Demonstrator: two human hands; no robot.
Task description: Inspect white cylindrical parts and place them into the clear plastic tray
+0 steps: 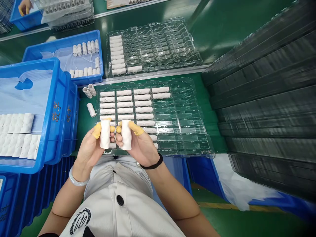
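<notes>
My left hand (90, 143), with yellow finger cots, is closed round a white hollow-looking cylinder (105, 134) held upright. In my right hand (140, 144), also with yellow cots, a second white cylinder (126, 135) is gripped side by side with the first, a small gap between them. Both are above the near edge of a clear plastic tray (187, 118). Rows of similar white cylinders (143, 103) lie in its left and middle columns; my hands hide part of them. Left of the tray, two cylinders (89, 91) stand and one (91, 110) lies on the green table.
Behind is another clear tray (160, 46) with one column of cylinders. Blue bins (58, 108) holding cylinders are stacked at left, with a blue bin (101, 59) behind. Dark stacked trays (266, 92) rise at right. Another person's hand (24, 7) shows at top left.
</notes>
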